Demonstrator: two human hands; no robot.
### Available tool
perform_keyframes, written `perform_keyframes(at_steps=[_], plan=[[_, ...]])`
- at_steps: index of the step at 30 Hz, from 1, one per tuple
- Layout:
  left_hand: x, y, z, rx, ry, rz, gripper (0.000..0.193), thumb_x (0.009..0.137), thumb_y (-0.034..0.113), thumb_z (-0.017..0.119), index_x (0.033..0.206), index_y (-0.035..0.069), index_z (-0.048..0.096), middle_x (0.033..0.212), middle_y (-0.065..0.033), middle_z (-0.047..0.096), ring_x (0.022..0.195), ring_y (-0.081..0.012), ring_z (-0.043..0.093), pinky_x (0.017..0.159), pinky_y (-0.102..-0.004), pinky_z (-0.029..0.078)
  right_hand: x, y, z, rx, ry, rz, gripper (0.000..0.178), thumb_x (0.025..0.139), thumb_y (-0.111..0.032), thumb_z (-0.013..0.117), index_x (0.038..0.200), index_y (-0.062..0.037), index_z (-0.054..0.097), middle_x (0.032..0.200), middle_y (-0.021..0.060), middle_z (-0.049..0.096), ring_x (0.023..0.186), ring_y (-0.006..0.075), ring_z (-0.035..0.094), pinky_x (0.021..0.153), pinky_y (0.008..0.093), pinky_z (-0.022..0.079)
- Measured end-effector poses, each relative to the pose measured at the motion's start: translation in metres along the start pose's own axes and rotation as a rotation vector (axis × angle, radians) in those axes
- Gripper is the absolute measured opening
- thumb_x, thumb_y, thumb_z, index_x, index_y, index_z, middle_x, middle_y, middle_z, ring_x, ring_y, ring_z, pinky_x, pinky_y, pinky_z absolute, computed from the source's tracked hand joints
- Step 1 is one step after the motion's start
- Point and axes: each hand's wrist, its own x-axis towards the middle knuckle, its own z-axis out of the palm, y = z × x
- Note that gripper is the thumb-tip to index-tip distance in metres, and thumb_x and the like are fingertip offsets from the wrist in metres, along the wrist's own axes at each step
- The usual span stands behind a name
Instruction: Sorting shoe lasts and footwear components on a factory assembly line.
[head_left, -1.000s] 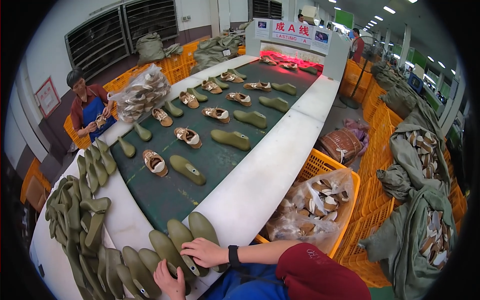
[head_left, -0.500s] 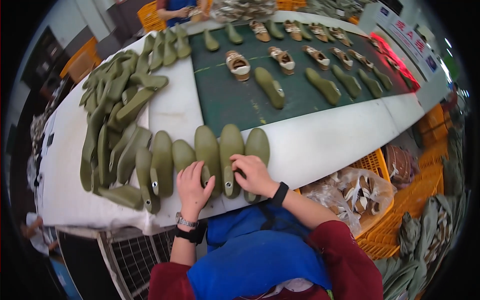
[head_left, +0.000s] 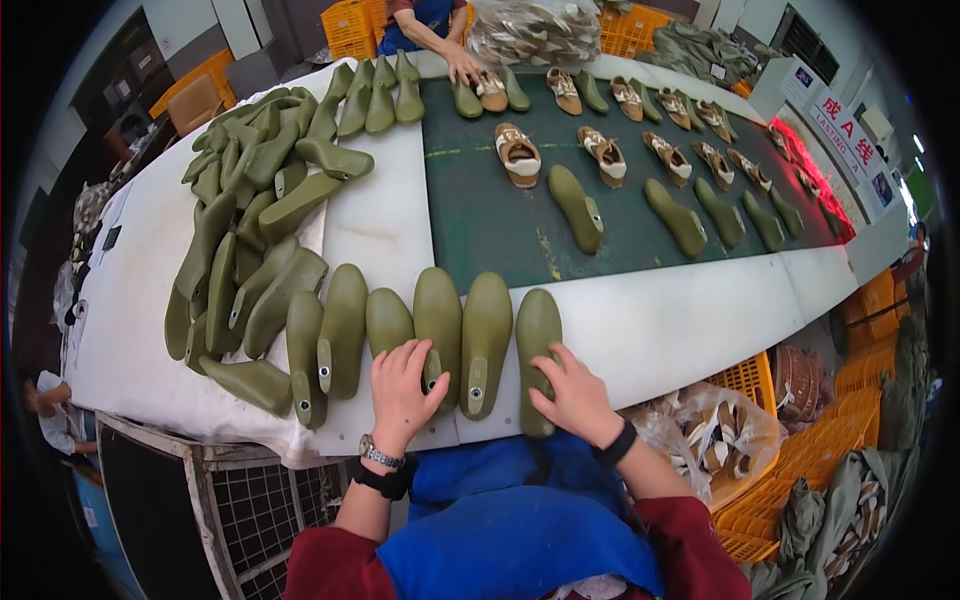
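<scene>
A row of olive-green shoe lasts lies along the near edge of the white table (head_left: 640,300). My left hand (head_left: 400,390) rests on the lower end of a short-looking last (head_left: 390,318), its fingers stretched flat and its thumb spread. Its fingertips reach the neighbouring last (head_left: 437,305), whose lower end is partly hidden. The right-hand last of the row (head_left: 538,330) is under my right hand (head_left: 577,395), whose bent fingers and thumb bear on its lower half. Between my hands lies another last (head_left: 487,320), with a metal-rimmed hole at its near end.
A heap of lasts (head_left: 245,200) covers the left side. Brown-and-white shoes (head_left: 518,160) and more lasts stand on the green belt (head_left: 480,220). Across the table a person's hand (head_left: 460,62) touches a shoe. An orange crate (head_left: 765,465) with bagged shoes stands at the right.
My right hand has shifted right, off the neighbouring last and onto the end one, which now sits slightly nearer me. The co-worker's hand has come over the far shoes. The view has shifted.
</scene>
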Motion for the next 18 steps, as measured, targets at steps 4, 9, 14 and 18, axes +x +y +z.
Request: perform_keyframes(at_steps=[4,9,14,18], plan=[[0.001,0.0,-0.001,-0.02,-0.005,0.006,0.048,0.074,0.028,0.068,0.115,0.006,0.056,0.113,-0.0129,0.058,0.103,-0.029,0.053,0.095,-0.0451,0.036,-0.028,0.023,-0.031,-0.329,-0.347,0.072,0.074,0.079,-0.032,0.066,0.141,-0.0164,0.03,0.06,0.0118,0.06,0.054,0.0324,0.061,0.052,0.042,0.049],[0.003,-0.003,0.0,-0.033,-0.002,0.008,0.048,0.073,0.028,0.07,0.114,0.007,0.056,0.112,-0.0122,0.057,0.101,-0.0283,0.054,0.094,-0.045,0.036,-0.015,0.05,-0.032,-0.249,-0.298,-0.014,0.074,0.081,-0.028,0.063,0.143,-0.0122,0.026,0.056,0.013,0.059,0.05,0.0322,0.059,0.049,0.0428,0.047],[0.007,-0.005,-0.004,-0.041,-0.004,0.002,0.048,0.072,0.027,0.07,0.113,0.006,0.057,0.111,-0.0124,0.057,0.1,-0.0282,0.054,0.094,-0.0451,0.037,0.104,0.083,-0.004,-0.244,-0.11,-0.132,0.068,0.083,-0.027,0.061,0.141,-0.0119,0.029,0.057,0.0151,0.059,0.051,0.0345,0.058,0.049,0.0448,0.046],[0.007,-0.005,-0.003,-0.063,-0.009,-0.002,0.048,0.071,0.026,0.07,0.112,0.006,0.057,0.112,-0.0126,0.058,0.103,-0.0293,0.054,0.095,-0.0456,0.036,0.229,0.087,0.027,-0.226,-0.173,-0.132,0.064,0.083,-0.026,0.059,0.138,-0.0107,0.03,0.081,0.02,0.066,0.075,0.0395,0.063,0.068,0.0479,0.05]])
